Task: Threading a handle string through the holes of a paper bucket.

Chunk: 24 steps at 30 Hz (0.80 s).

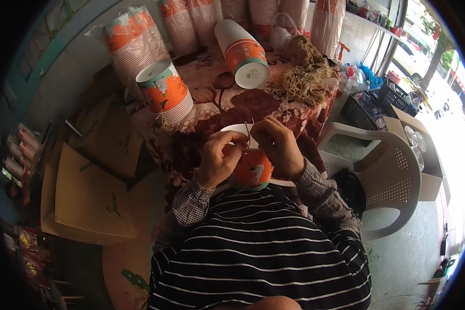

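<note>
Daylight glares from the right; left side dim, edges warped.

Orange paper cup (254, 169) w/ white rim & teal band, upright, held at chest over floral table edge. Thin tan string (249, 135) runs across its rim, taut.

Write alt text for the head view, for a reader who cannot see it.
Both hands, left hand and right hand, grip an orange-and-white paper cup and a thin tan string at its rim. Ahead, a floral-clothed table holds stacks of matching paper cups and a tangled heap of tan twine; a white plastic chair stands to the right.
</note>
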Each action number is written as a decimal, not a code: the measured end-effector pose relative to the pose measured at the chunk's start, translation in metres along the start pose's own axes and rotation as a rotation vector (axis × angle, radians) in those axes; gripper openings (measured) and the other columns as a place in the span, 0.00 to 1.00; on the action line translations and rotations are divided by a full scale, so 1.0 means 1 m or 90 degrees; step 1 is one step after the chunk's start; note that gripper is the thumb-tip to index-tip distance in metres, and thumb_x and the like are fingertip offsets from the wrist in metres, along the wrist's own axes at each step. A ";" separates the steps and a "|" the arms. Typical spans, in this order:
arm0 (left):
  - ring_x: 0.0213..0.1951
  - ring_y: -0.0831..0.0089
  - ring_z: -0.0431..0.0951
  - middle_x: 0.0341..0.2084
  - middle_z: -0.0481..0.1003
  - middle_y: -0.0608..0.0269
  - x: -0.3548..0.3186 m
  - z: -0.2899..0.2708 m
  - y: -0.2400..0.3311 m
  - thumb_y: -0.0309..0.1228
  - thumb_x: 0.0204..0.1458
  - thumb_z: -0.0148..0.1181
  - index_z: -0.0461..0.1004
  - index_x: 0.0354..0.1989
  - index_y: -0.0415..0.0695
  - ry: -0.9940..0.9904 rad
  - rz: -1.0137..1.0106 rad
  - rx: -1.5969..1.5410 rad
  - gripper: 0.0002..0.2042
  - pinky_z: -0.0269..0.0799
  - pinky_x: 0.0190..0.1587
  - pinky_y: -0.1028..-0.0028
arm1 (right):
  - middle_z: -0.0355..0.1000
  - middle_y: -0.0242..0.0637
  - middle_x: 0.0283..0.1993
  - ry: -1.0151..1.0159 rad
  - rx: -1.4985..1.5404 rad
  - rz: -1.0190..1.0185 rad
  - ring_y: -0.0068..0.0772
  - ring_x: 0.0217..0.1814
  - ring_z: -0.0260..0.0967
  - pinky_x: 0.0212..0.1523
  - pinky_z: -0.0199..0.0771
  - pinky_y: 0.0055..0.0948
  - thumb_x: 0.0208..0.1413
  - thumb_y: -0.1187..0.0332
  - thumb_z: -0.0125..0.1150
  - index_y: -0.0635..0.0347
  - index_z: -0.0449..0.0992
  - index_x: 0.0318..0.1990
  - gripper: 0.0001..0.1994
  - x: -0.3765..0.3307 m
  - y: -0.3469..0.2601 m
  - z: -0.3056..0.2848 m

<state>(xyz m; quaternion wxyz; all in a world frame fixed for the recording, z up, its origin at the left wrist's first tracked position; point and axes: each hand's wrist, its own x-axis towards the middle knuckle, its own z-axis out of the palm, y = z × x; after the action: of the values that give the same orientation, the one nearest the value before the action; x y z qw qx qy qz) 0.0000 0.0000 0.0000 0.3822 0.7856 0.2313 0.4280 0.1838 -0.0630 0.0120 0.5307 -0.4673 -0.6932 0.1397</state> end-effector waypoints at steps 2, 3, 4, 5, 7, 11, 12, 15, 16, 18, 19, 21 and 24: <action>0.33 0.77 0.76 0.39 0.74 0.59 0.001 -0.001 -0.002 0.22 0.53 0.56 0.75 0.41 0.37 -0.033 0.078 0.088 0.08 0.75 0.35 0.78 | 0.68 0.36 0.35 0.006 -0.008 -0.011 0.27 0.32 0.67 0.33 0.70 0.23 0.54 0.80 0.56 0.63 0.72 0.39 0.07 0.000 -0.001 0.000; 0.33 0.77 0.76 0.39 0.74 0.59 0.000 -0.001 -0.001 0.22 0.53 0.56 0.75 0.41 0.37 -0.033 0.077 0.089 0.08 0.75 0.35 0.78 | 0.68 0.36 0.35 0.007 -0.007 -0.011 0.27 0.32 0.67 0.33 0.70 0.23 0.54 0.80 0.56 0.63 0.72 0.39 0.07 0.000 -0.003 0.001; 0.32 0.79 0.76 0.36 0.75 0.61 0.000 -0.001 0.001 0.21 0.52 0.56 0.74 0.41 0.36 -0.027 0.068 0.080 0.08 0.74 0.34 0.79 | 0.69 0.38 0.35 0.011 -0.005 -0.010 0.33 0.31 0.70 0.32 0.71 0.27 0.55 0.78 0.56 0.62 0.72 0.38 0.04 0.001 -0.004 0.001; 0.31 0.80 0.76 0.34 0.75 0.63 0.000 -0.001 0.002 0.21 0.52 0.57 0.74 0.41 0.36 -0.021 0.059 0.071 0.08 0.73 0.32 0.80 | 0.70 0.40 0.34 0.015 -0.003 -0.008 0.39 0.30 0.72 0.31 0.73 0.30 0.55 0.75 0.57 0.62 0.72 0.36 0.02 0.002 -0.005 0.002; 0.30 0.81 0.75 0.32 0.75 0.64 0.000 0.000 0.004 0.22 0.53 0.57 0.74 0.41 0.36 -0.021 0.052 0.055 0.08 0.72 0.32 0.81 | 0.70 0.40 0.34 0.008 0.018 0.008 0.39 0.30 0.72 0.30 0.73 0.30 0.55 0.75 0.57 0.62 0.72 0.35 0.02 0.000 -0.005 0.004; 0.27 0.84 0.75 0.28 0.75 0.67 0.000 0.001 0.010 0.26 0.55 0.59 0.75 0.40 0.36 -0.009 0.001 -0.014 0.08 0.71 0.30 0.82 | 0.70 0.39 0.34 0.002 0.005 -0.022 0.39 0.31 0.73 0.30 0.73 0.30 0.55 0.75 0.57 0.61 0.73 0.36 0.02 0.000 -0.004 0.004; 0.27 0.84 0.75 0.28 0.75 0.67 0.000 0.001 0.011 0.26 0.55 0.59 0.75 0.40 0.36 -0.008 0.000 -0.014 0.08 0.71 0.30 0.82 | 0.70 0.39 0.34 0.001 0.006 -0.023 0.39 0.31 0.73 0.30 0.73 0.30 0.55 0.75 0.57 0.61 0.73 0.36 0.02 0.000 -0.006 0.004; 0.26 0.85 0.74 0.28 0.76 0.67 -0.001 0.002 0.012 0.28 0.56 0.60 0.75 0.40 0.35 0.000 -0.021 -0.047 0.08 0.70 0.29 0.84 | 0.71 0.39 0.34 -0.001 0.007 -0.033 0.39 0.31 0.73 0.30 0.73 0.30 0.55 0.75 0.58 0.61 0.74 0.36 0.03 -0.001 -0.010 0.004; 0.26 0.86 0.74 0.28 0.76 0.68 -0.001 0.002 0.012 0.28 0.57 0.60 0.76 0.39 0.35 0.006 -0.011 -0.052 0.08 0.70 0.28 0.84 | 0.70 0.39 0.34 -0.002 0.004 -0.045 0.39 0.32 0.73 0.30 0.73 0.30 0.55 0.75 0.58 0.61 0.74 0.37 0.03 -0.001 -0.009 0.005; 0.27 0.87 0.74 0.28 0.77 0.68 -0.001 0.003 0.011 0.28 0.57 0.60 0.76 0.39 0.35 0.012 -0.002 -0.057 0.08 0.69 0.28 0.85 | 0.70 0.39 0.34 -0.002 0.001 -0.057 0.38 0.33 0.72 0.30 0.73 0.30 0.55 0.75 0.58 0.61 0.74 0.37 0.03 -0.002 -0.009 0.005; 0.27 0.88 0.74 0.28 0.77 0.68 -0.002 0.003 0.010 0.28 0.57 0.60 0.76 0.39 0.35 0.006 -0.011 -0.073 0.08 0.69 0.28 0.85 | 0.71 0.39 0.34 -0.002 0.012 -0.037 0.38 0.33 0.72 0.31 0.73 0.30 0.55 0.75 0.59 0.61 0.74 0.37 0.03 -0.002 -0.011 0.005; 0.27 0.88 0.73 0.28 0.77 0.68 -0.002 0.003 0.009 0.28 0.57 0.60 0.77 0.39 0.35 0.000 -0.021 -0.089 0.08 0.69 0.28 0.85 | 0.71 0.40 0.34 -0.002 0.024 -0.018 0.38 0.33 0.72 0.32 0.73 0.30 0.55 0.74 0.59 0.62 0.74 0.38 0.04 -0.002 -0.010 0.005; 0.27 0.87 0.74 0.28 0.77 0.68 -0.001 0.004 0.009 0.28 0.57 0.60 0.77 0.39 0.35 0.005 0.022 -0.054 0.08 0.69 0.28 0.85 | 0.71 0.40 0.35 -0.019 0.107 0.000 0.35 0.34 0.72 0.36 0.73 0.28 0.56 0.74 0.59 0.63 0.75 0.39 0.05 -0.002 -0.006 0.003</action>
<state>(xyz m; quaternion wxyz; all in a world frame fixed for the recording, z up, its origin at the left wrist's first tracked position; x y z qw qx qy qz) 0.0028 -0.0080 0.0053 0.4068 0.7711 0.2009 0.4467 0.1785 -0.0670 0.0140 0.5575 -0.4192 -0.6867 0.2046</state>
